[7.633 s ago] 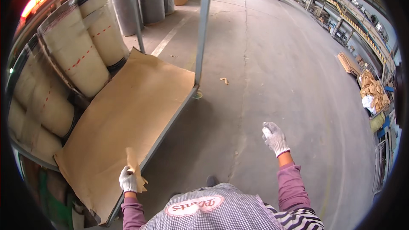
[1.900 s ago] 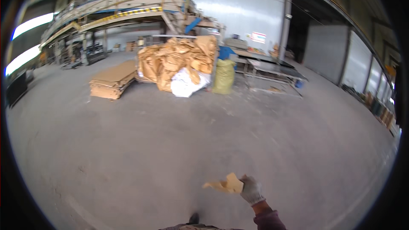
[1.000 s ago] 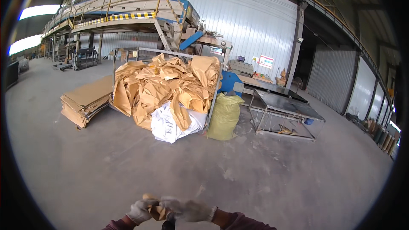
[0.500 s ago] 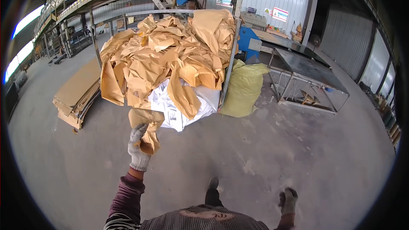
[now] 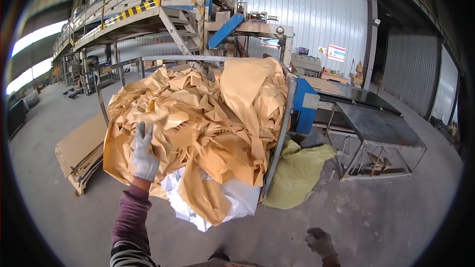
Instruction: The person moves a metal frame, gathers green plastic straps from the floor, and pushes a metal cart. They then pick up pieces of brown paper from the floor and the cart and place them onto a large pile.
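Note:
My left hand (image 5: 144,152), in a pale knit glove, reaches up to the left front of a large heap of crumpled brown paper (image 5: 198,113). Its fingers are stretched out and it grips nothing; brown paper lies right beside the fingers. A slightly blurred scrap of paper (image 5: 157,115) shows just beyond the fingertips. White sheets (image 5: 242,195) stick out from under the heap at the front. My right hand (image 5: 320,243), gloved too, hangs low at the right over the floor, with loosely bent fingers apart and nothing in them.
A metal frame (image 5: 280,138) encloses the heap. Flat cardboard (image 5: 81,143) is stacked at its left, and a yellow-green sack (image 5: 299,175) slumps at its right. Farther right stands a metal table (image 5: 378,123). Behind are a blue machine part (image 5: 305,106) and steel stairs (image 5: 175,32).
The heap is nearer. My left hand has risen to it and opened, letting go of the crumpled brown paper it held. My right hand has moved slightly left and its fingers have loosened.

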The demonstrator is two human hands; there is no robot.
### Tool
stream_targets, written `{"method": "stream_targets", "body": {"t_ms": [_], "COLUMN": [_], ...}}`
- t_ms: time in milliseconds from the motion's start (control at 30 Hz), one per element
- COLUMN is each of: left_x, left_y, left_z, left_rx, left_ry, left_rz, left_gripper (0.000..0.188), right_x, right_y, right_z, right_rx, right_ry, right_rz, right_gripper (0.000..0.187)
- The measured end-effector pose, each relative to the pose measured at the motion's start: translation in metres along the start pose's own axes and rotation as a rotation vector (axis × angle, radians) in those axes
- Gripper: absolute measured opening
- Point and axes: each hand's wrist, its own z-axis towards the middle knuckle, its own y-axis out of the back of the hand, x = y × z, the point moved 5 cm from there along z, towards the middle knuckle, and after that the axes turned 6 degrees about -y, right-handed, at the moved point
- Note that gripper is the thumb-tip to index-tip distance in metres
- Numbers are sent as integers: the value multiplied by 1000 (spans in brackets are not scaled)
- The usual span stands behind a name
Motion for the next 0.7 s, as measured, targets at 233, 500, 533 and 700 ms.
{"method": "stream_targets", "body": {"t_ms": [233,500,533,700], "left_x": [86,153,156,260], "left_y": [-273,-503,-536,-735], "left_z": [174,328,329,233], "left_rx": [-167,3,10,936], "left_ry": [-53,-24,-23,-82], "left_rz": [-2,311,292,743], "left_gripper": [79,54,54,54], "right_x": [-51,-110,-141,-142], "right_y": [-35,-31,-28,-21], "right_z": [170,199,195,243], "right_rx": [-227,-200,-292,-216], "right_ry": [-90,-473,-543,-539], "right_rz": [59,30,82,-78], "right_gripper": [25,33,32,31]}}
